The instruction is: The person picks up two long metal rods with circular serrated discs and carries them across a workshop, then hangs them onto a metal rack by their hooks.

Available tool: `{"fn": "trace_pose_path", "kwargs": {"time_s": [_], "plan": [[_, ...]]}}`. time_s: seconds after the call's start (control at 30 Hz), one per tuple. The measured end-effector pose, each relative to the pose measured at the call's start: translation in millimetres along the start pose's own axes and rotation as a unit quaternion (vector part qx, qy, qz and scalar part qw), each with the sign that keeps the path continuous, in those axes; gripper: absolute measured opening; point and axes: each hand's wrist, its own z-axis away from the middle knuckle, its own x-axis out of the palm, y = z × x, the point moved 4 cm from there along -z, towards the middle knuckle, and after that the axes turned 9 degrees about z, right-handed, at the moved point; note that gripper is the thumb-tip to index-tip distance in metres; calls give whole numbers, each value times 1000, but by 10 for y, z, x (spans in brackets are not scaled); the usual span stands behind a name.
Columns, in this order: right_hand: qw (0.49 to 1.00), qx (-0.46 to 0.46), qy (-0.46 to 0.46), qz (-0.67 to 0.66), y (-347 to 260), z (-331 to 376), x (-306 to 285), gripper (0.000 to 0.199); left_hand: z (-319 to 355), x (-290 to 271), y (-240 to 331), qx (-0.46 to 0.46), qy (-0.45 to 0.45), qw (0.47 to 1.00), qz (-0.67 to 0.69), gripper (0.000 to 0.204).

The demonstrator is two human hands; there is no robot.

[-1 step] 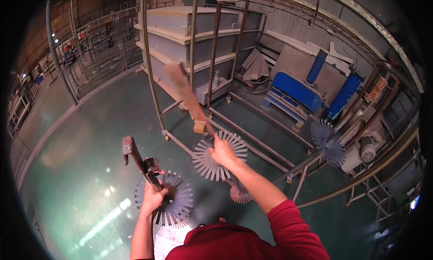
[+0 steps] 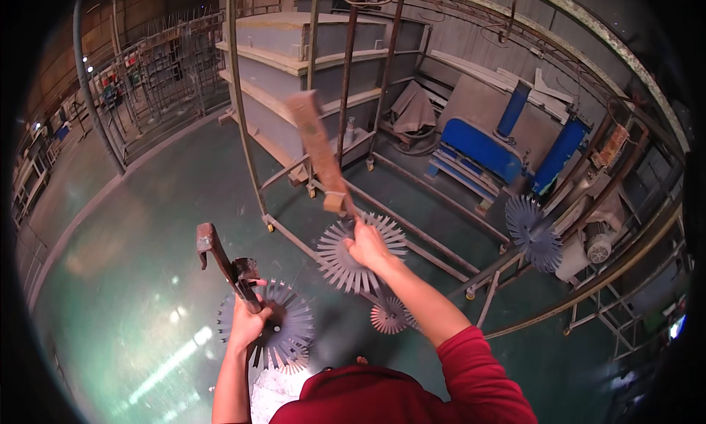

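Green workshop floor [image 2: 147,277] shines below, and closest in is the person's red sleeve [image 2: 478,365] at the bottom edge. Left hand [image 2: 248,322] is wrapped tight around the handle of a rusty hooked tool [image 2: 224,262], its bent head pointing up and to the left, held right over a grey toothed disc [image 2: 276,325] with radiating fins. Just beside it, the right hand [image 2: 370,249] is closed on the thin handle of a long rust-brown wooden paddle [image 2: 318,148] that slants up and away, and that hand sits over a second finned disc [image 2: 360,251]; a smaller finned disc [image 2: 388,315] shows below the forearm. Nothing tells of a shift between the two looks: both fists clamped, tools raised, same spots. Further out, a rusty metal frame [image 2: 243,115] stands upright, then grey stacked tanks [image 2: 294,56], blue drums [image 2: 559,152] and another finned disc [image 2: 531,229] off to the right.
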Motion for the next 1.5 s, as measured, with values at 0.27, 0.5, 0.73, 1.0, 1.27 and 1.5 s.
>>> {"fn": "trace_pose_path", "kwargs": {"time_s": [0.27,0.5,0.73,1.0,1.27,1.5], "plan": [[964,21,117,-236,1146,-170,-831,25,-99,107,-44,-4,58,998,2,45],[915,-85,77,-387,1356,-245,-1701,20,-120,363,31,6,122,991,47,53],[909,-75,30,-409,1488,-589,-2054,27,-229,458,58,31,124,992,16,58],[906,-77,-34,-414,1663,-867,-2019,30,-461,642,105,30,120,992,25,64],[889,-49,-106,-444,1846,-1009,-1907,31,-1142,930,305,57,74,994,64,82],[894,14,-104,-437,1978,-1062,-1759,37,-2231,1403,510,107,-29,989,97,83]]}}
